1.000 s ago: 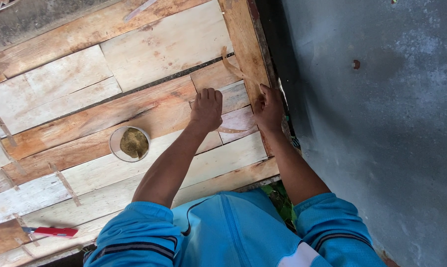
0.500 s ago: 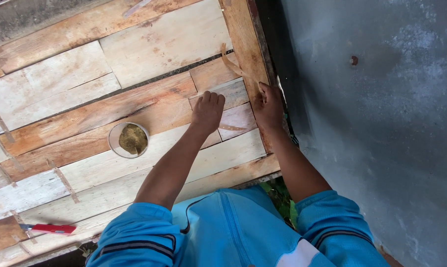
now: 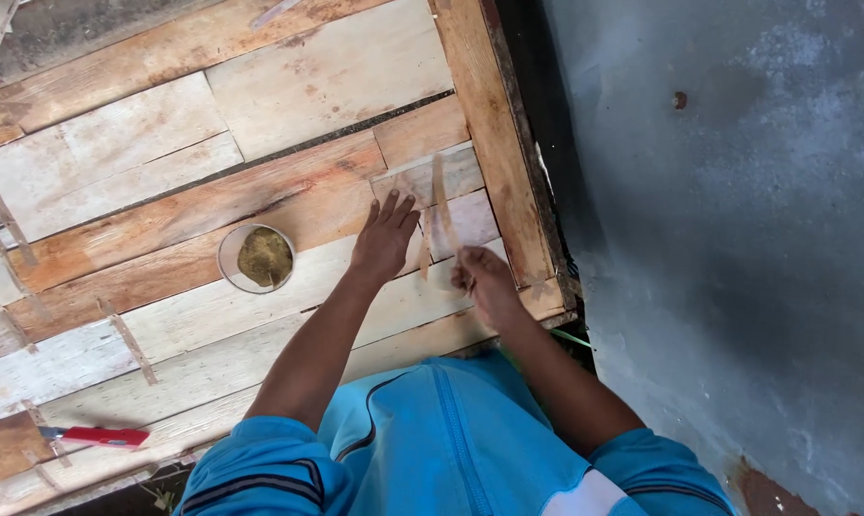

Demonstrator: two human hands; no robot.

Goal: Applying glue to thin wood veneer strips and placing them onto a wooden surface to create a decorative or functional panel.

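1. Pressing flat, the left hand [image 3: 384, 241] lies open with fingers spread on the pale plank [image 3: 260, 315] of the wooden panel [image 3: 164, 172].
2. The right hand [image 3: 485, 282] is closed around the lower end of a thin wooden strip [image 3: 442, 205], which stands tilted and blurred just beside the left fingers.
3. Risk: the strip looks slender; a hard sideways push would likely snap it or drive a splinter into the grip.
4. Risk: the left fingers sit close to the strip's path and could be pinched.
5. Risk: the round container of brownish filler [image 3: 257, 258] rests near the left forearm; an elbow sweep could tip it.
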